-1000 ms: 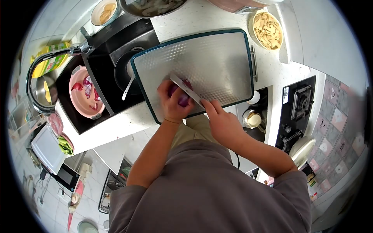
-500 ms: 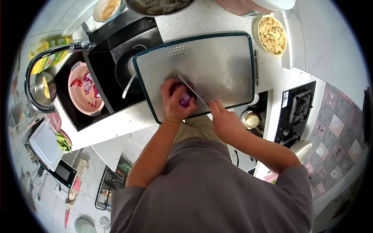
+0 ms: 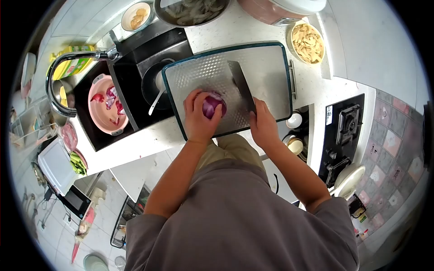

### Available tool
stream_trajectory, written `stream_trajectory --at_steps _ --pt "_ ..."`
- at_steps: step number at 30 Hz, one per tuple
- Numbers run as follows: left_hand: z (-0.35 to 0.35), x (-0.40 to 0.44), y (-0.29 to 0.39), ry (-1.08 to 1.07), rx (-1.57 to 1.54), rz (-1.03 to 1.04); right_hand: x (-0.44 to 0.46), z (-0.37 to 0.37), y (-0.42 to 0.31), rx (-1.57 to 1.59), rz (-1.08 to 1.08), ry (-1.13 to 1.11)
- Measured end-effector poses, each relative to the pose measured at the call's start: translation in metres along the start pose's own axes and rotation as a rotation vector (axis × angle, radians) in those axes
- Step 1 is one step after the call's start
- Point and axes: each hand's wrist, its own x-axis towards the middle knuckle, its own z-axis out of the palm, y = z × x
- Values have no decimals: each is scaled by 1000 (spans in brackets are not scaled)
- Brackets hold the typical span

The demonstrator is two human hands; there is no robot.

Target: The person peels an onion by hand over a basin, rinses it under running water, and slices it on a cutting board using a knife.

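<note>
A purple onion [image 3: 212,105] rests on the metal cutting board [image 3: 257,58] with the dark green rim, near its front left. My left hand [image 3: 199,118] is wrapped round the onion's left and near sides. To the right, my right hand [image 3: 263,123] grips a knife [image 3: 242,85] by its handle, most of which is hidden in the fingers. The broad blade points away from me over the board, apart from the onion.
Left of the board, a black sink [image 3: 135,67] holds a pink basin [image 3: 100,117] with onion skins and a pan [image 3: 151,86]. Beyond the board stand a bowl of shrimp [image 3: 192,11] and a bowl of sliced food [image 3: 308,44]. A gas stove [image 3: 346,131] is at the right.
The knife has come away from the onion and moved right with my right hand, its blade now turned to point more away from me. My left hand still holds the onion.
</note>
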Motion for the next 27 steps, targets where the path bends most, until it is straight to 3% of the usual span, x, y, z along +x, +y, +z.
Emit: stream_trajectory --at_steps 4,6,10,16,20,22,27 --pt "-15 8 21 -105 196 -87 -16 -2 6 90 -31 14" --pt "-19 13 28 -287 172 -362 -24 2 6 130 -19 18" --pt "-13 7 30 -237 182 -337 -40 6 -4 253 -31 45" --pt "1 20 27 -137 136 -469 -56 2 -40 298 1 8" --pt "15 21 5 36 88 -292 -55 -6 -62 267 31 -114" --pt "13 21 5 133 -114 -81 -56 -2 -63 259 44 -166" --pt "22 9 -2 204 -130 -19 -56 1 -64 174 4 -198"
